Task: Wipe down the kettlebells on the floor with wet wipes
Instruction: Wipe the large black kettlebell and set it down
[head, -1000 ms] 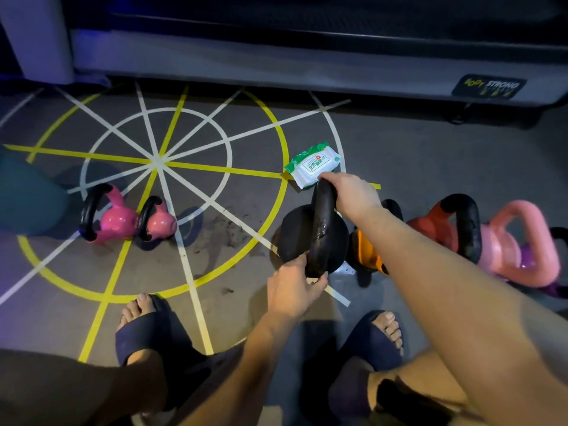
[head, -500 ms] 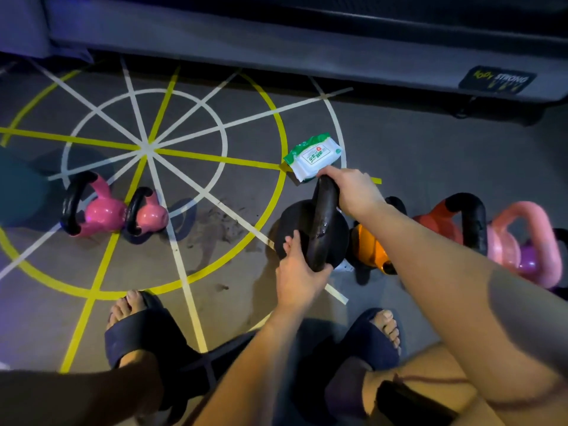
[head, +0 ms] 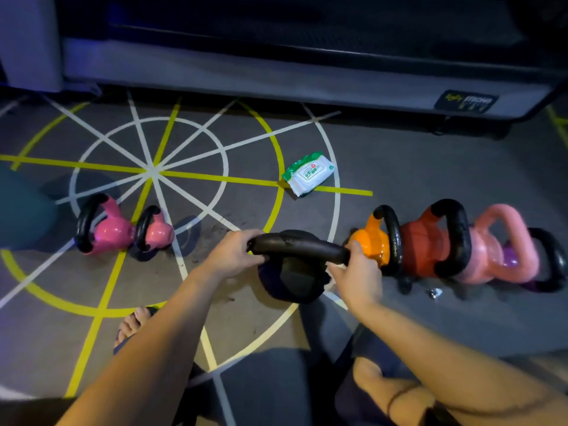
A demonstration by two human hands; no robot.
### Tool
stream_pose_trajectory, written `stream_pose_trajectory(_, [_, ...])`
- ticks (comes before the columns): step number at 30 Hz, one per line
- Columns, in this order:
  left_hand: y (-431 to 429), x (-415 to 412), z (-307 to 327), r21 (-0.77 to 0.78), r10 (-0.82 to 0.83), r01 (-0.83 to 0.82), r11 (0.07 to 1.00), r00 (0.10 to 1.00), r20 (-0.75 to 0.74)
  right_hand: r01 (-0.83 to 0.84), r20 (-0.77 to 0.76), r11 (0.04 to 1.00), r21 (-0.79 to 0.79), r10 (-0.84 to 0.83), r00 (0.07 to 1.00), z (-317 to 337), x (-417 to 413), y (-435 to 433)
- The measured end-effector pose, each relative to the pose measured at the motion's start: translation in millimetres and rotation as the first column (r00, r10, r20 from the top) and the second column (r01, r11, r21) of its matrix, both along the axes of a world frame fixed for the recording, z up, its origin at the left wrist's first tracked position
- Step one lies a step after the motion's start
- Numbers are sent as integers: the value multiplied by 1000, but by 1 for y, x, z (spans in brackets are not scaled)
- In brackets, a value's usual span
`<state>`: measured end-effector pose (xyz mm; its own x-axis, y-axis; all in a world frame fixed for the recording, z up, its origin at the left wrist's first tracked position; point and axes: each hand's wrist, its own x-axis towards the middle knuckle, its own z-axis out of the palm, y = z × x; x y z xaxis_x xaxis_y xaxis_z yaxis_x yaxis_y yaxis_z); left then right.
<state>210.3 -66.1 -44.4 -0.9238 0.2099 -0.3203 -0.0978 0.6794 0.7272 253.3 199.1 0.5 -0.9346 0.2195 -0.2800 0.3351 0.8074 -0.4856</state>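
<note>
Down on the gray floor with yellow and white lines is a round black kettlebell. Its thick handle looks rough and dull. The left hand curls round one end of the handle, and the right hand curls round the other end. A soft white and green wet wipes pack lies behind it. A shiny orange kettlebell stands beside the right hand.

Dim, bluish light; soft shadows, slight blur, wide-angle bending at edges.
</note>
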Motion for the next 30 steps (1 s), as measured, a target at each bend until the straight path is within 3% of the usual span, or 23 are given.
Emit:
stream_pose_trajectory(5, [10, 19, 8, -95, 77, -80, 992, 996, -37, -7, 46, 998, -61, 10, 999, 3, -1, 1])
stream_pose_trajectory(10, [6, 30, 27, -148, 63, -61, 987, 998, 9, -171, 194, 981, -97, 187, 963, 10, 2, 29])
stream_pose_trajectory(13, [3, 24, 47, -217, 30, -24, 976, 999, 24, -89, 190, 994, -71, 101, 977, 12, 6, 53])
stream_pose_trajectory(16, [10, 13, 70, -268, -24, 29, 963, 999, 21, 139, 173, 987, -82, -123, 977, 17, 6, 75])
stream_pose_trajectory(19, [25, 18, 78, -307, -36, 26, 951, 999, -26, 443, 142, 856, -264, -420, 896, 13, 13, 69])
stream_pose_trajectory(21, [29, 28, 73, -313, 7, -25, 949, 998, -59, 585, 199, 676, -448, -562, 803, 2, 24, 48])
stream_pose_trajectory(23, [27, 35, 64, -309, 41, -62, 949, 996, -76, 610, 265, 515, -602, -592, 761, -12, 33, 24])
stream_pose_trajectory(30, [30, 36, 50, -272, 129, -137, 953, 991, -48, 632, 404, 403, -662, -519, 754, -50, 38, 1])
